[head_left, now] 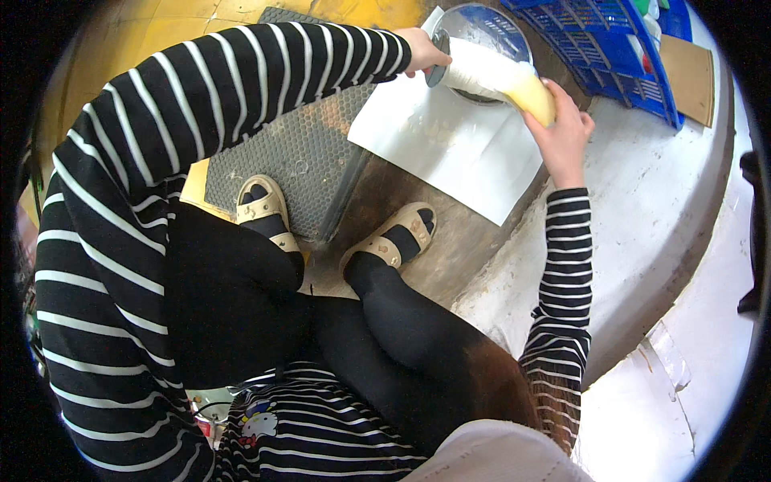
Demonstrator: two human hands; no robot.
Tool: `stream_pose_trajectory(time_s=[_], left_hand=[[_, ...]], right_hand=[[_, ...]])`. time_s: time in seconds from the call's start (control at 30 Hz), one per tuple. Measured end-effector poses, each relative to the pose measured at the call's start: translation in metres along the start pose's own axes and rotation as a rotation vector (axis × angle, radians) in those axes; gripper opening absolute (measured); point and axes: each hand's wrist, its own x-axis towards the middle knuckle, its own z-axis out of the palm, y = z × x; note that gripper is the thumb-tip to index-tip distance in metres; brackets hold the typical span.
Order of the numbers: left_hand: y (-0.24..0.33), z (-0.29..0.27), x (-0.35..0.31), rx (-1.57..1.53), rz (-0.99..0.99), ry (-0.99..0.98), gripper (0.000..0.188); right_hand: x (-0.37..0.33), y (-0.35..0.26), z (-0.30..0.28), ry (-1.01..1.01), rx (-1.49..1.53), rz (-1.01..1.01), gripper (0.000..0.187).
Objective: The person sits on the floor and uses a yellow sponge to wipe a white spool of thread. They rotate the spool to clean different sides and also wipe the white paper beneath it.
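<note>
A long, slightly curved white piece (479, 71) with a rounded pale-yellow end (533, 98) spans the gap between my hands; its kind I cannot make out. My left hand (422, 53) is closed at its left end, by a grey round disc (438, 58). Around the yellow end my right hand (562, 132) is closed, with the thumb side toward me. Behind and under the piece stands a round see-through container (514, 38), partly hidden by it. Below lies a white sheet (458, 165).
At the upper right a blue plastic crate (598, 50) leans beside a brown cardboard piece (689, 80). A dark textured mat (281, 161) lies to the left, near my feet in beige sandals (396, 233). A white ledge (634, 193) runs along the right.
</note>
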Motion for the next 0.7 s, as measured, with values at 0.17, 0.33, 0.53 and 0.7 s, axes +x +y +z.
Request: stream_pose_trajectory(time_s=[0.17,0.33,0.53,0.7], left_hand=[[0.0,0.008,0.005,-0.238,-0.094,-0.039,0.05],[-0.01,0.014,0.002,-0.279,-0.09,-0.07,0.054],[-0.007,0.018,0.001,-0.405,-0.129,-0.074,0.058],[-0.007,0.016,-0.002,-0.476,-0.085,-0.113,0.059]], right_hand=[[0.009,-0.001,-0.009,0.092,0.06,0.009,0.05],[0.008,-0.04,0.025,0.132,0.126,0.116,0.047],[-0.036,-0.056,0.035,0.147,0.074,0.196,0.047],[-0.05,-0.063,0.039,0.167,0.128,0.247,0.048]])
